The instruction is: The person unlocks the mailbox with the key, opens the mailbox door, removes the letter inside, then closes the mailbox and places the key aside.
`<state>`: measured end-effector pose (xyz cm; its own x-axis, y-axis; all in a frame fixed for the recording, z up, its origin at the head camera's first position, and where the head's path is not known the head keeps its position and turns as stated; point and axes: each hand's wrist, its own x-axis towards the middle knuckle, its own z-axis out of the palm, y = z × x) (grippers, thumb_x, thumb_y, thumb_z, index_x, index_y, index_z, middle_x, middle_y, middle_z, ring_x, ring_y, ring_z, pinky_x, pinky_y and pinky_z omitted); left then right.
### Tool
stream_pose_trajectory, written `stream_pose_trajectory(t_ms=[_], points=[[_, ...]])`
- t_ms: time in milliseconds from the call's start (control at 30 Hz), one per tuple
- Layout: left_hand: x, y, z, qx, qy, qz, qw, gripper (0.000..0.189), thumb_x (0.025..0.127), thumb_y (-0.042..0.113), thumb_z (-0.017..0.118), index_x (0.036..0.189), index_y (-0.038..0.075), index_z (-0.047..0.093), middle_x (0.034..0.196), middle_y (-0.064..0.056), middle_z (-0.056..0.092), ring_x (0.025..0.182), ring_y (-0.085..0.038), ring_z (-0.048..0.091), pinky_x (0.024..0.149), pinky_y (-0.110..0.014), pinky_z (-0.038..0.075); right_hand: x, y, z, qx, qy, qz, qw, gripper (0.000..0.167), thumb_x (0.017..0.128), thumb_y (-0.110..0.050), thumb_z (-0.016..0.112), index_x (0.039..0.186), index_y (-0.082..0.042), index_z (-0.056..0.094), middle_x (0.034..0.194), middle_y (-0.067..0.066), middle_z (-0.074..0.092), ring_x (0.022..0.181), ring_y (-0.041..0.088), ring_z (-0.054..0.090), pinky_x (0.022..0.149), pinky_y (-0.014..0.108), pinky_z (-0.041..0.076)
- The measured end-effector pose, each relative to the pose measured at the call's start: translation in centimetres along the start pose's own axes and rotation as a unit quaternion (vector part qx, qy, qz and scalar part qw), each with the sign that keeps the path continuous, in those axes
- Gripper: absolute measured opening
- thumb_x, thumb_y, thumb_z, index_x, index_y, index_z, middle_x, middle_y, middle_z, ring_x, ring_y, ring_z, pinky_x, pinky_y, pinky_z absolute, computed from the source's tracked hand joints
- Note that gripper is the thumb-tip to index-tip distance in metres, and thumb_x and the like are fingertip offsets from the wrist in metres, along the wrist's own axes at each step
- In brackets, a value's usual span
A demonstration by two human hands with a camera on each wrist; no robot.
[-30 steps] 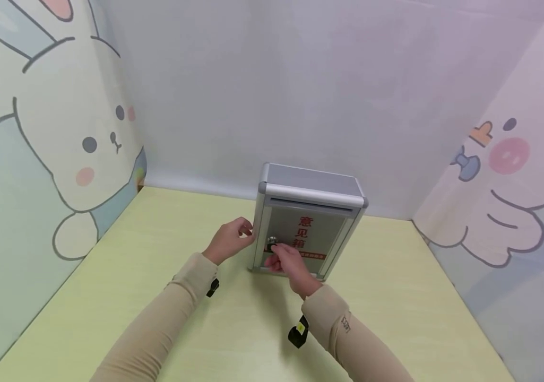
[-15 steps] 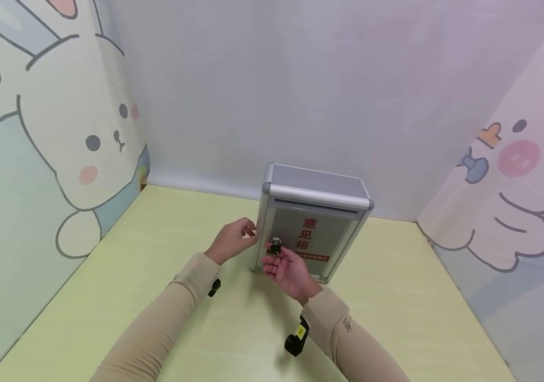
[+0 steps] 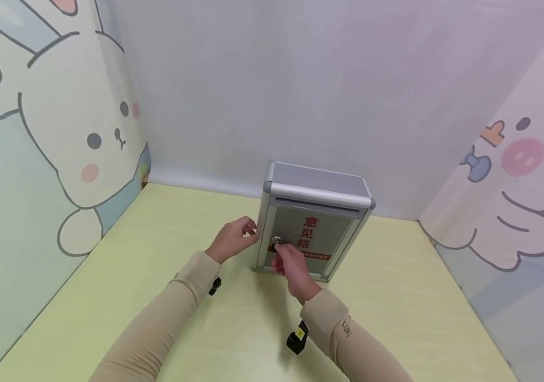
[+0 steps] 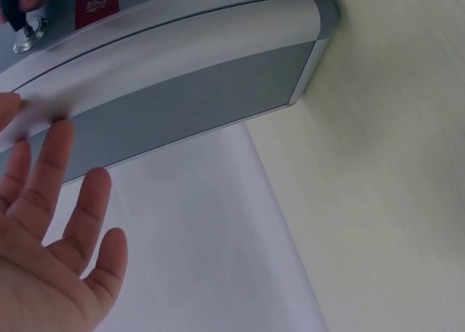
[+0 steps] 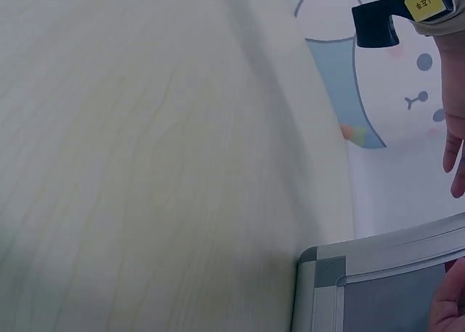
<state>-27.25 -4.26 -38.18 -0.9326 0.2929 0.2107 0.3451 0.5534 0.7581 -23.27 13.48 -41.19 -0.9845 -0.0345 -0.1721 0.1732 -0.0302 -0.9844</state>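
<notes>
A grey metal suggestion box (image 3: 321, 183) with red characters stands upright on the table. On the left of its front panel is a silver lock (image 3: 276, 239). A key with a black head (image 4: 12, 6) sits in this lock in the left wrist view, and my right hand (image 3: 295, 270) pinches the head between thumb and fingers. My left hand (image 3: 233, 239) is at the box's left side, its fingertips right at the frame edge. In the left wrist view its fingers (image 4: 91, 201) spread loosely, holding nothing.
The pale yellow table (image 3: 195, 329) carries the box near its back edge. A white backdrop (image 3: 233, 106) hangs close behind. Cartoon-printed curtains, one with a rabbit (image 3: 80, 122), flank the table. Each wrist wears a black camera mount (image 3: 296, 339).
My right hand has rolled palm-up at the key and then back palm-down, keeping hold of its black head. My left hand has stayed at the box's side. The head view has shifted slightly.
</notes>
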Motion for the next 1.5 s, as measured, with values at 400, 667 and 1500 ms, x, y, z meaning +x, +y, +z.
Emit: stream_pose_trajectory(t_ms=[400,667,1500], points=[[0.0,0.1,-0.1,-0.001,-0.002,-0.005,1.0000,0.019,0.088,0.019,0.061,0.101,0.004,0.061,0.093,-0.008,0.068,0.091,-0.026,0.060,0.079,-0.043,0.048,-0.5,-0.9,-0.3,-0.071,-0.006,-0.024,0.9972,0.024,0.100,-0.024,0.049,0.091,-0.002,0.052,0.068,0.000,0.053,0.060,0.012,0.050,0.064,0.030,0.043],[-0.1,0.0,-0.4,-0.002,0.000,-0.005,1.0000,0.020,0.088,0.018,0.061,0.102,0.004,0.061,0.094,-0.009,0.067,0.089,-0.025,0.060,0.078,-0.042,0.048,-1.4,-0.5,-1.1,-0.445,0.090,-0.248,0.8557,0.028,0.088,-0.023,0.067,0.110,-0.007,0.059,0.069,-0.002,0.057,0.048,0.008,0.044,0.044,0.025,0.033],[0.0,0.1,0.1,0.015,0.016,0.002,0.9998,0.025,0.090,0.023,0.064,0.101,0.001,0.065,0.095,-0.010,0.069,0.093,-0.028,0.063,0.079,-0.043,0.051,-0.8,0.4,-0.5,-0.548,0.165,-0.423,0.7021,0.028,0.086,-0.021,0.068,0.068,-0.012,0.048,0.047,-0.009,0.034,0.040,0.003,0.027,0.038,0.022,0.022]])
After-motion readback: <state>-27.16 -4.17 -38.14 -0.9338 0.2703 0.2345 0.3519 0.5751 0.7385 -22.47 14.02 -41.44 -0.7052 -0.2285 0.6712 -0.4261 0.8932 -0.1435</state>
